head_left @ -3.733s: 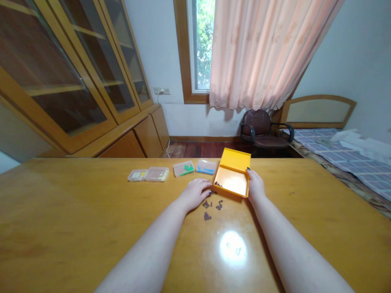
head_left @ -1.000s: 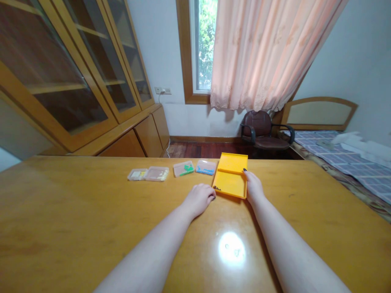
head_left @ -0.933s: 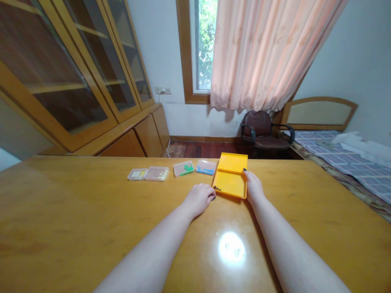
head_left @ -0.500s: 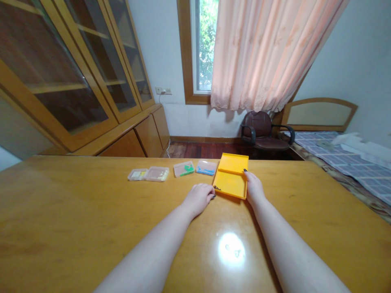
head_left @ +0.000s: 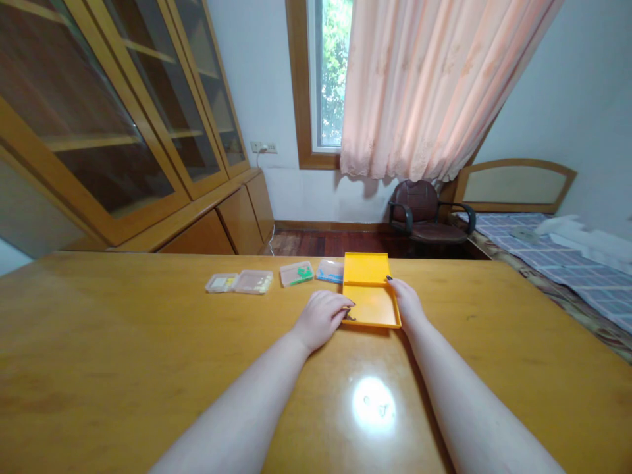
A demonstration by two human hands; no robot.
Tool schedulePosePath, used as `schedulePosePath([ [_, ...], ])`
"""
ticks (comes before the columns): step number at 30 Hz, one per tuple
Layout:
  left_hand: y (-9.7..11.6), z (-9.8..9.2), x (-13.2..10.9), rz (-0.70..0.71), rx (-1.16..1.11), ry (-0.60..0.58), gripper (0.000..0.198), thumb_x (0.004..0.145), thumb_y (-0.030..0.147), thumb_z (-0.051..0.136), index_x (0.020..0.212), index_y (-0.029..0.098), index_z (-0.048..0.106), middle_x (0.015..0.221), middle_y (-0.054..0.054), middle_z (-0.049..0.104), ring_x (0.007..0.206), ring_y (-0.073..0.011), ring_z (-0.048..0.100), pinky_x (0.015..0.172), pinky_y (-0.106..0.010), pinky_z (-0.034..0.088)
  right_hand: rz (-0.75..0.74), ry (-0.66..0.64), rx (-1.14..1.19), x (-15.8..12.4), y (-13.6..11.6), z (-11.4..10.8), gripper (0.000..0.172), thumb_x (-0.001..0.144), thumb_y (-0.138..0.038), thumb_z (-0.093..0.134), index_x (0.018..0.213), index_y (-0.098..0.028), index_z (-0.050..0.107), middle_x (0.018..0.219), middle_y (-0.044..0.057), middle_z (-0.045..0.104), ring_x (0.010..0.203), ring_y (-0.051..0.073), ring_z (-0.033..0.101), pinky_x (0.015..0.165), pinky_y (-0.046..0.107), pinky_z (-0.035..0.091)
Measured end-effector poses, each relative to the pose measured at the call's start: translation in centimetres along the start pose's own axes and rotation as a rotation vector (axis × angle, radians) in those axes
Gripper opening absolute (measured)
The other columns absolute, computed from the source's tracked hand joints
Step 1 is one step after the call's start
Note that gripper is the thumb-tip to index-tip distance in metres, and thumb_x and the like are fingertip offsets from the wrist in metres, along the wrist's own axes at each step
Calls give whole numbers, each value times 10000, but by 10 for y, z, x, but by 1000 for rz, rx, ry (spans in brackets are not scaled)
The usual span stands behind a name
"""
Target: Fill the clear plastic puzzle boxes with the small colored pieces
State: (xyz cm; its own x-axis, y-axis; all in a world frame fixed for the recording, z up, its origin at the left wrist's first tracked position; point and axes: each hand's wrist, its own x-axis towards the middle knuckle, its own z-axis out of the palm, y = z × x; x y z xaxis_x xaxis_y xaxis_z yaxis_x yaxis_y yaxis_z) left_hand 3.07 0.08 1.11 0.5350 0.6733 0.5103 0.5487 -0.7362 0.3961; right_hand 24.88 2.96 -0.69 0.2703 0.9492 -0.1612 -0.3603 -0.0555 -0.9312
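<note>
a glass-fronted cabinet (head_left: pixel 133 125) stands along the left of the room, with a pink curtain (head_left: pixel 424 85) and a dark chair (head_left: pixel 419 204) on the far side, beyond a glossy wooden table (head_left: pixel 148 368). on the table's far part, right of the middle, is a yellow box (head_left: pixel 372 304), opened out with its lid on the far side. taken as a whole, its long axis runs from near to far, the lid end leaning slightly left.

the right hand (head_left: pixel 409 306) grips the box's right wall, thumb by the hinge. the left hand (head_left: pixel 320 319) is curled at the near left corner, fingertips at a few dark pieces (head_left: pixel 351 318) inside; whether they pinch any, i cannot tell.

the step in hand looks to be handling those pieces in that corner. the next move seems to call for loose, precise fingers on the left and a level box on the right. just left sit a clear case with blue pieces (head_left: pixel 330 271), partly covered, and one with green pieces (head_left: pixel 297 273).
</note>
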Motion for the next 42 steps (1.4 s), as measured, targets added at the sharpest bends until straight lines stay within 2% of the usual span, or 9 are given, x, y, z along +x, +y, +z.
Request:
schedulePosePath([
  [3, 1, 1, 1, -11, 2, -57, 250, 823, 237, 503, 1069, 235, 546, 1072, -26, 609, 1005, -166, 519, 889, -327, 373, -13, -3, -18, -2, -2, 2, 197, 569, -332, 657, 684, -175, 629, 689, 32, 677, 653, 218, 633, 636, 328, 506],
  [5, -2, 2, 1, -95, 12, -38, 256, 831, 213, 466, 1077, 217, 533, 1095, -33, 591, 1022, -166, 505, 904, -319, 369, -11, 44, -3, -2, -2, 2, 189, 567, -321, 651, 685, -175, 627, 685, 31, 675, 649, 217, 631, 626, 328, 506],
  [10, -12, 7, 0, -359, 110, -58, 199, 819, 178, 420, 955, 194, 564, 953, -49, 602, 921, -185, 522, 826, -324, 400, -26, 139, 55, 6, 4, -2, 178, 572, -298, 633, 699, -176, 614, 684, 30, 673, 655, 214, 632, 608, 322, 514],
  [15, -8, 9, -2, -261, 165, -228, 182, 774, 354, 544, 833, 183, 569, 870, -55, 590, 856, -205, 522, 762, -328, 403, -52, 152, 72, 15, 14, -9, 197, 585, -315, 639, 720, -173, 617, 703, 26, 677, 674, 213, 638, 625, 324, 521],
  [18, -7, 9, -2, -230, 159, -286, 163, 753, 331, 581, 817, 181, 571, 860, -52, 592, 834, -195, 528, 742, -309, 404, -73, 139, 58, 19, 18, -12, 213, 596, -329, 639, 733, -167, 622, 725, 28, 678, 691, 211, 639, 636, 322, 519],
  [28, -13, 11, -1, -229, 142, -289, 101, 770, 290, 577, 762, 190, 581, 811, -29, 601, 781, -169, 533, 708, -279, 390, -64, 162, 78, 19, 17, -12, 208, 574, -317, 653, 719, -172, 619, 697, 20, 675, 680, 208, 638, 627, 314, 521],
  [35, -20, 14, 2, -331, 65, -172, 54, 778, 228, 543, 773, 183, 573, 792, -23, 603, 767, -159, 537, 687, -264, 401, -70, 169, 65, 17, 14, -10, 172, 588, -299, 635, 709, -177, 617, 687, 16, 671, 665, 201, 634, 620, 311, 522],
  [39, -20, 9, 3, -399, 1, -10, 90, 805, 216, 484, 802, 178, 565, 798, -24, 596, 774, -156, 535, 701, -271, 417, -64, 157, 46, 15, 12, -9, 199, 576, -312, 642, 714, -170, 617, 690, 21, 672, 662, 203, 633, 613, 309, 519],
  [42, -15, 4, 3, -365, -21, 92, 95, 817, 228, 478, 813, 178, 559, 806, -21, 595, 794, -153, 531, 741, -279, 419, -39, 138, 41, 14, 12, -8, 201, 567, -315, 643, 704, -170, 615, 672, 22, 669, 646, 207, 631, 609, 319, 516],
])
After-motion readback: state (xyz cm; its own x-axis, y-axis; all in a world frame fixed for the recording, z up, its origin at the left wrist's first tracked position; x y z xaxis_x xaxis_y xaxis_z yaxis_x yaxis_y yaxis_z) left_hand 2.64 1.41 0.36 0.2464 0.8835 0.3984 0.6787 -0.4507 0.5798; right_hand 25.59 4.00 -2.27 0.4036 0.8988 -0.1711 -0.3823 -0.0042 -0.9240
